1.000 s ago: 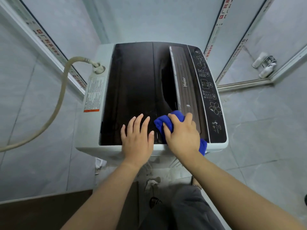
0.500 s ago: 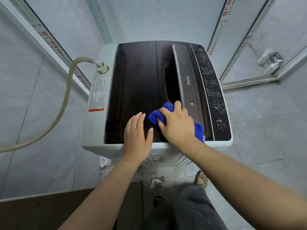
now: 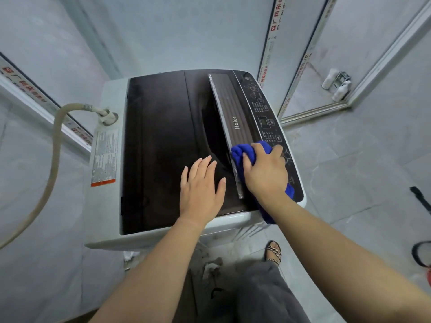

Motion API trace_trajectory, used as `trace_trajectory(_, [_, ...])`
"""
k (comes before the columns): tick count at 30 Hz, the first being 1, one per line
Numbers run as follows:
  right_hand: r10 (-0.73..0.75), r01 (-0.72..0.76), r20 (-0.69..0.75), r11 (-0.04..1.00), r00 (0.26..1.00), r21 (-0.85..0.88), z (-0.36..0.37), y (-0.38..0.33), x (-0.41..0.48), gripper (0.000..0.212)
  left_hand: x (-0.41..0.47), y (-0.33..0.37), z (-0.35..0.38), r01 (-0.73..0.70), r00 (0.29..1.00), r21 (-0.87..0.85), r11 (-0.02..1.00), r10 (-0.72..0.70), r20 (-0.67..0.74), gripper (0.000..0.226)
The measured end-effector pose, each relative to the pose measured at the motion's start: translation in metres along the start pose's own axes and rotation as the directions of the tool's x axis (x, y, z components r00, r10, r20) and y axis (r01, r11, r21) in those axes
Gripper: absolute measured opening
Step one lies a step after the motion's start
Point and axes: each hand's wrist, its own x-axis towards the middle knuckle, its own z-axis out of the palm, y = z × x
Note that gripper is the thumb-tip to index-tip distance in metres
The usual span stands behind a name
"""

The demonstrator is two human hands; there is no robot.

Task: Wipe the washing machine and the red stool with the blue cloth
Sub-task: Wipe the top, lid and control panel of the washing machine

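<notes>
The right hand (image 3: 265,170) curls round a bunched, soft blue cloth (image 3: 241,153), pressing it on the ridged grey strip (image 3: 233,108) beside the control panel (image 3: 268,117) of the boxy white washing machine (image 3: 105,206). The left hand (image 3: 201,190) lies flat, fingers straight, on its glossy dark lid (image 3: 161,136); a curved beige hose (image 3: 54,148) joins its left side

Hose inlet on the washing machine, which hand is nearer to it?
Left. The left hand rests flat on the dark lid, toward the hose inlet; the right hand grips the blue cloth beyond it.
</notes>
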Motion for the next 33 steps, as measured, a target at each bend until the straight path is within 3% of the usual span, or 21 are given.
trace_trajectory(5, [-0.04, 0.041, 0.031, 0.999, 0.999, -0.034, -0.002, 0.011, -0.039, 0.039, 0.0, -0.001, 0.001, -0.008, 1.0, 0.014, 1.0, 0.009, -0.014, 0.053])
trace_trajectory(13, [-0.044, 0.044, 0.014, 0.999, 0.999, -0.024, 0.006, -0.013, 0.024, 0.033, 0.002, -0.001, 0.002, 0.014, 1.0, 0.013, 1.0, -0.014, -0.006, 0.047])
trace_trajectory(20, [-0.091, 0.091, 0.052, 0.996, 0.995, -0.005, 0.002, 0.003, -0.014, 0.036, 0.003, -0.001, 0.002, 0.034, 0.999, -0.008, 0.999, -0.034, -0.011, 0.045])
trace_trajectory(28, [-0.102, 0.101, 0.033, 0.995, 0.994, 0.026, 0.013, -0.02, 0.059, 0.032, 0.003, 0.001, 0.0, 0.052, 0.998, -0.063, 0.997, -0.053, -0.022, 0.046])
trace_trajectory(33, [-0.237, 0.235, 0.082, 0.971, 0.968, 0.029, 0.004, 0.004, 0.027, 0.038, 0.016, 0.009, 0.002, 0.134, 0.99, -0.02, 0.991, -0.135, -0.048, 0.046])
